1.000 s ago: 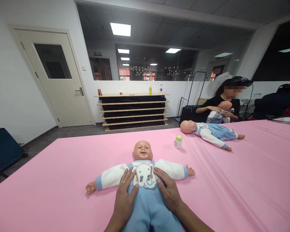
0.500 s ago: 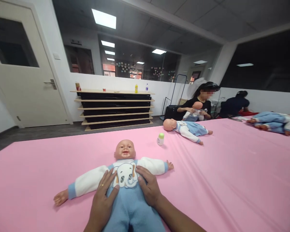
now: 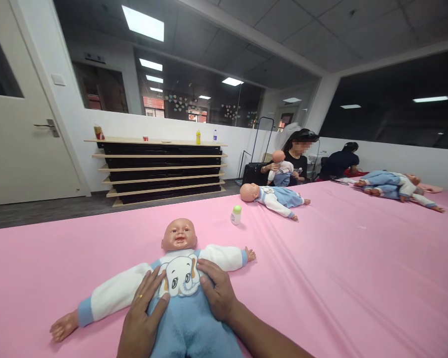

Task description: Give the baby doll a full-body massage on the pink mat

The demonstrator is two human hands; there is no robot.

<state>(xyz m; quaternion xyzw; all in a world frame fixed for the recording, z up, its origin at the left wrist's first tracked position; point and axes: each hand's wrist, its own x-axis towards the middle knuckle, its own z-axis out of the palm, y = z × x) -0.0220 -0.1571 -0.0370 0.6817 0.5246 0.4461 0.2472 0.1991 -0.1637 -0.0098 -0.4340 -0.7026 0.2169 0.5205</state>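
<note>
Pink-covered table (image 3: 358, 278) is filling the foreground here, and beyond its far edge a person in black (image 3: 297, 159) is sitting, holding up a small doll (image 3: 282, 176). Now the near doll (image 3: 184, 311): it's lying face up, its head pointing toward that far edge, arms stretching wide. Along the same edge, a second doll (image 3: 281, 197) is lying, and farther right a heap of dolls (image 3: 392, 185) is resting, probably two or more, though they're overlapping too far off to count. Down to the hands: left hand (image 3: 144, 313) and right hand (image 3: 219, 291) are lying flat on either side of the chest, apart, fingers extending, neither gripping. A green-capped bottle (image 3: 236, 216) is standing upright near the far edge, and a ring (image 3: 140, 296) is showing on the left hand.
</note>
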